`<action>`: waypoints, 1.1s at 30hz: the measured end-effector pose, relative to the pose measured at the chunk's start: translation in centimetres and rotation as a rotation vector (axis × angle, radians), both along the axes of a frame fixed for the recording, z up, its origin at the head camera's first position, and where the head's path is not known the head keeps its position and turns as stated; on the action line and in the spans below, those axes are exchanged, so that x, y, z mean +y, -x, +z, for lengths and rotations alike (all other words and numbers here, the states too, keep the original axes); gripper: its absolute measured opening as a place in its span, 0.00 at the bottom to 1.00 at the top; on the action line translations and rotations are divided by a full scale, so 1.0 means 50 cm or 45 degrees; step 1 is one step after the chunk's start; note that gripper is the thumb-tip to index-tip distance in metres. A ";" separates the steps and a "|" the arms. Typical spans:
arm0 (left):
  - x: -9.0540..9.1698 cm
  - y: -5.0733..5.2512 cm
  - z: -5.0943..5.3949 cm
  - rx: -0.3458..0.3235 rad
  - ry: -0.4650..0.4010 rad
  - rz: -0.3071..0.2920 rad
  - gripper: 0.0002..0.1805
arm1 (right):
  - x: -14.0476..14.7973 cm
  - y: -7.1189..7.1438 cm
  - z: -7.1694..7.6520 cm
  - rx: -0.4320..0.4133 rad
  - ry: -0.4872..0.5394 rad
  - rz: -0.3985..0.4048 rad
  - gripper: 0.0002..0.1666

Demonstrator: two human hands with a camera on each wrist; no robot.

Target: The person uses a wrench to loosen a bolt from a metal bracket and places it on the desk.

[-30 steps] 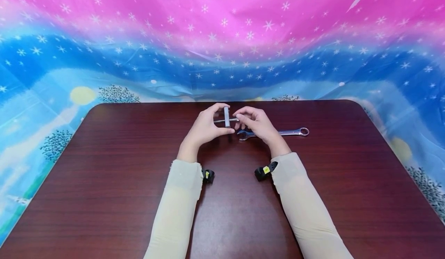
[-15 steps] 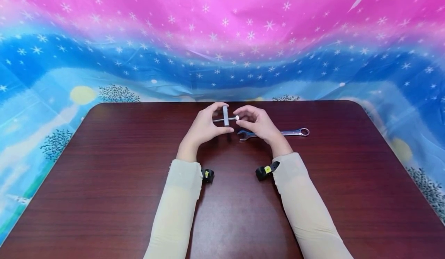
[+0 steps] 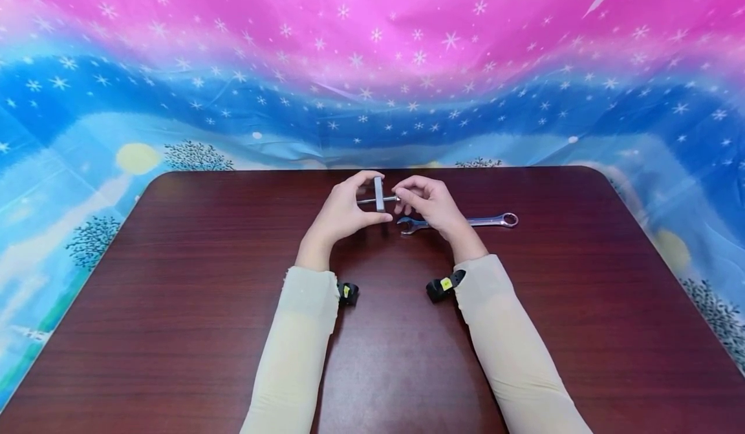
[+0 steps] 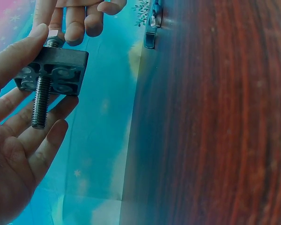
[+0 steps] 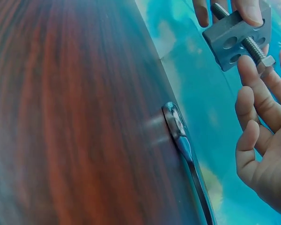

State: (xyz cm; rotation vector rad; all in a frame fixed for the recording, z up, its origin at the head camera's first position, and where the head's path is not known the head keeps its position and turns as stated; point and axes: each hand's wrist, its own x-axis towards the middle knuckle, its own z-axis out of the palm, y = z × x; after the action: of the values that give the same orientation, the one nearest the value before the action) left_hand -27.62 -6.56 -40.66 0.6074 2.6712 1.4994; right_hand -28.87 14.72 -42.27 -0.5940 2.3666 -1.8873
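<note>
A small grey metal block (image 3: pixel 379 195) with several round holes is held between the thumb and fingers of my left hand (image 3: pixel 342 213), above the table's far side. Through it runs a long hex bolt (image 4: pixel 41 103), its threaded end sticking out on the palm side. At the bolt's head, right of the block, my right hand (image 3: pixel 435 206) pinches with thumb and fingers; the thumb covers most of the head in the head view. In the right wrist view, a stretch of thread shows between the block (image 5: pixel 225 40) and the hex head (image 5: pixel 266 63).
Below and behind the right hand, a chrome combination wrench (image 3: pixel 491 222) lies on the dark red wooden table (image 3: pixel 233 330). A snowflake-patterned cloth (image 3: pixel 372 91) hangs past the table's far edge. Each wrist carries a black camera on a strap.
Half a second ago the right fingers were spread off the bolt's head; now they have closed on it again, as they were a second ago. The left hand and block stay almost still.
</note>
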 end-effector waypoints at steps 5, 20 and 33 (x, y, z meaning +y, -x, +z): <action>-0.002 0.000 -0.001 0.007 0.008 0.011 0.40 | -0.003 -0.003 0.000 0.057 -0.064 -0.002 0.13; -0.001 0.000 0.003 -0.019 -0.016 -0.014 0.41 | 0.004 -0.001 0.006 -0.002 -0.018 -0.001 0.16; -0.002 0.001 0.000 -0.002 0.012 0.014 0.40 | -0.002 0.000 0.000 0.030 -0.058 -0.028 0.14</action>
State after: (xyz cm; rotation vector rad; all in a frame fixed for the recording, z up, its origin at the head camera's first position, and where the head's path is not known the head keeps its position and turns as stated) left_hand -27.66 -6.66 -40.64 0.5917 2.6833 1.4889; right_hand -28.89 14.61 -42.25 -0.5923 2.4333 -1.8399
